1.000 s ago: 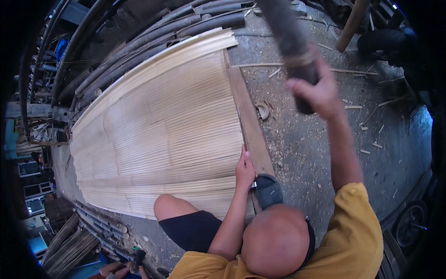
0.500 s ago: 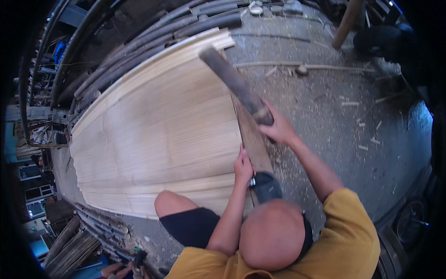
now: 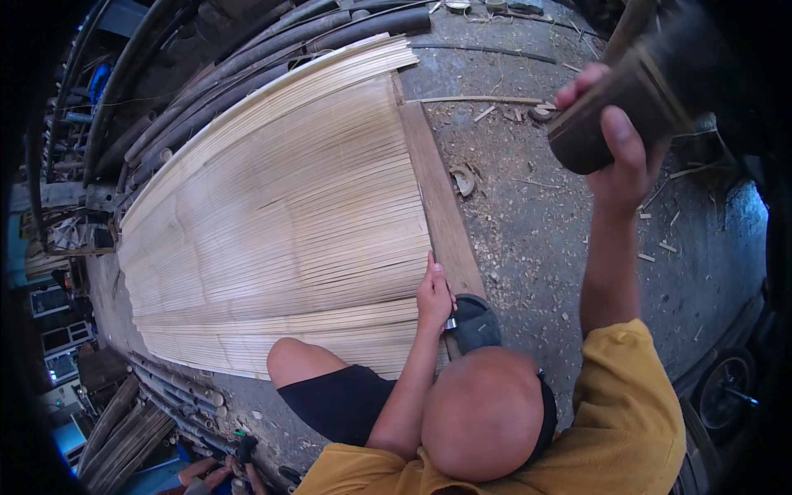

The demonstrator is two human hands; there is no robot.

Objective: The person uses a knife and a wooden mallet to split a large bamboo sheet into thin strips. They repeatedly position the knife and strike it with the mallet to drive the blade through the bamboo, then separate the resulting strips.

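A thick, dark bamboo club (image 3: 590,132) is raised at the upper right in my right hand (image 3: 624,161), fingers wrapped round its near end; its far end is blurred. My left hand (image 3: 435,297) closes on a slim tool, possibly a knife, held low at the edge of the flattened split-bamboo panel (image 3: 289,223). A shiny metal end of the tool (image 3: 450,323) shows below the fist, and I cannot make out its blade clearly. Pale narrow slits run lengthwise through the panel. Along its right edge lies a brown wooden board (image 3: 437,190).
Dark bamboo poles (image 3: 272,62) lie along the panel's far side. Wood chips and a broken bamboo ring (image 3: 463,180) litter the concrete floor. My bent knee (image 3: 305,363) rests over the near panel edge. A wheel (image 3: 726,388) stands at right; another person's hands (image 3: 219,474) show lower left.
My right hand has swung the bamboo club up and to the right, away from the board. The left hand stays at the panel's edge with its tool.
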